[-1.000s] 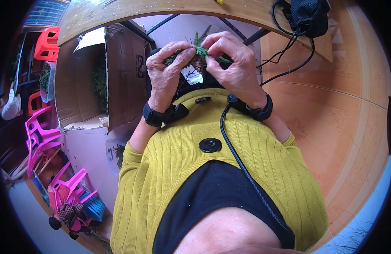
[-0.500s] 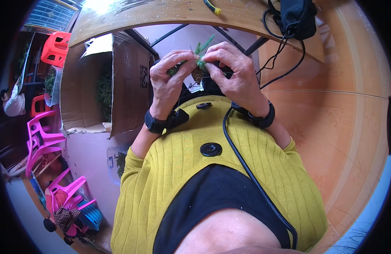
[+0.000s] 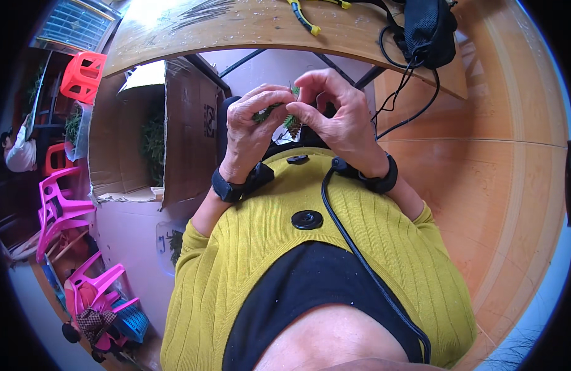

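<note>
In front of my waist, below the table edge, I hold a small artificial-looking green sprig (image 3: 265,114) with a brown pine cone (image 3: 292,130) hanging under it. My left hand (image 3: 251,120) pinches the sprig between thumb and fingers. Close against it is my right hand (image 3: 338,114), its thumb and curled forefinger closed at the joint of sprig and cone. A thin dark wire end (image 3: 290,86) stands up between the fingertips. Fingers hide most of the sprig.
A wooden table (image 3: 248,34) with yellow-handled pliers (image 3: 305,20), thin dark wires (image 3: 202,13) and a black mesh pouch (image 3: 429,34) lies ahead. At left stand an open cardboard box (image 3: 128,179) with greenery, a red stool (image 3: 83,77) and pink chairs (image 3: 63,207). Other people are farther left.
The green tip that stood above my fingers has dropped or turned down among them. My right hand has shifted slightly left, nearer the left. The view has tilted, showing more of the table.
</note>
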Demonstrator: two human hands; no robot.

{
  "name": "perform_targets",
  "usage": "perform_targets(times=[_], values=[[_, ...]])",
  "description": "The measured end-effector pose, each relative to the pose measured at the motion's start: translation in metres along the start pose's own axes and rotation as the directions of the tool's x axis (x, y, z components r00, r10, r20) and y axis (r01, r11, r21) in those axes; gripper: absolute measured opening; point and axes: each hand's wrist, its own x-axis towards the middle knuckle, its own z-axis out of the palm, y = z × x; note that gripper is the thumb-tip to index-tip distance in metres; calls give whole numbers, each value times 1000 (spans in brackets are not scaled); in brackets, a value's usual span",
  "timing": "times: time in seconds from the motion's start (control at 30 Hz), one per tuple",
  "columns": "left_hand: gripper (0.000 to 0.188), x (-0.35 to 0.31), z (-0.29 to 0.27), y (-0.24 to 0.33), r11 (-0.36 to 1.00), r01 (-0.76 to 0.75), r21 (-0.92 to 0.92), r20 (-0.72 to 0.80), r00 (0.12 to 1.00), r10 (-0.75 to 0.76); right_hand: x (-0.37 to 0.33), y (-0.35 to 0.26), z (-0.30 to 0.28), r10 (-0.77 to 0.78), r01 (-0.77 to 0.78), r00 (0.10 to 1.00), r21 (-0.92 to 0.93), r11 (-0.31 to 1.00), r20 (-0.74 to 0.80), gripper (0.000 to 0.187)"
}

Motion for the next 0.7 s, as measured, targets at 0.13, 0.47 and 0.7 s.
perform_targets(times=[0.13,0.47,0.7], values=[[15,5,-1,-2,999,49,-13,43,998,-48,9,9,-3,176,-163,984,246,955,-34,25],[14,1,-5,-5,995,66,75,114,991,-75,7,14,0,250,-271,961,228,935,119,41],[13,-4,-2,-5,973,224,-54,110,970,-217,8,21,4,227,-239,971,322,916,73,46]])
